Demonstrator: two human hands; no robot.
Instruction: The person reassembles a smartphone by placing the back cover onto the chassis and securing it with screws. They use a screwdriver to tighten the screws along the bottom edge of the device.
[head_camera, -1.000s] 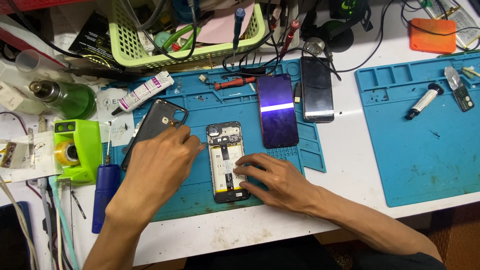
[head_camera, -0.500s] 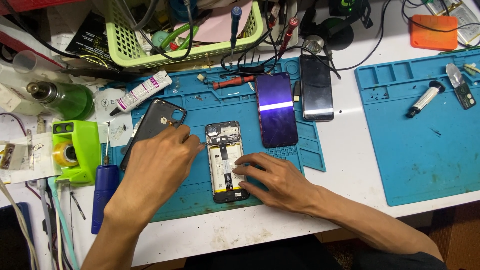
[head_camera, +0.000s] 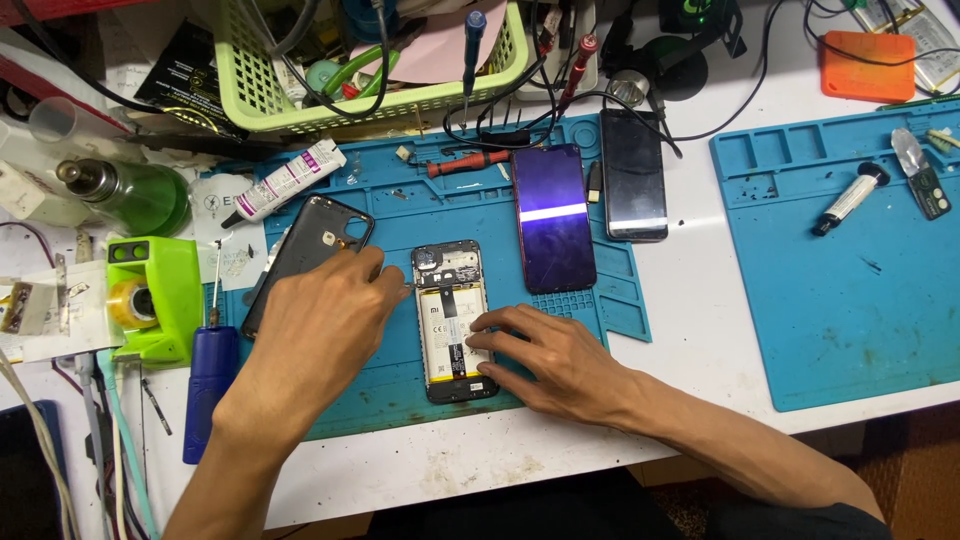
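Two bare hands worked over an opened phone (head_camera: 455, 322) that lay back-up on a blue repair mat (head_camera: 400, 190), its battery and board exposed. Right hand (head_camera: 545, 355) rested flat-ish on the phone's right edge, fingers spread and pressing on the battery; it gripped nothing. Left hand (head_camera: 325, 315) sat just left of the phone, fingers curled with the tips drawn together at the phone's upper left edge; whether a small tool was pinched there could not be told.

Black back cover (head_camera: 305, 250) lay partly under the left hand, tilted, its camera cutout showing beyond the knuckles. Blue-handled screwdriver (head_camera: 210, 375) lay left of the left wrist, at the mat's edge. Green tape dispenser (head_camera: 150, 295) stood further left, with a green bottle (head_camera: 135, 195) beyond it. White glue tube (head_camera: 285, 185) lay beyond the left hand, near the back cover's top.

Purple phone (head_camera: 553, 220) lay beyond the right hand, face up, a bright band across its glass. Dark phone (head_camera: 633, 175) lay just right of it, half off the mat. Green basket (head_camera: 260, 95) full of cables stood well beyond both hands. Second blue mat (head_camera: 850, 300) lay well to the right of the right forearm, carrying a small syringe-like tube (head_camera: 848, 198). Orange pad (head_camera: 868, 65) sat beyond that mat.
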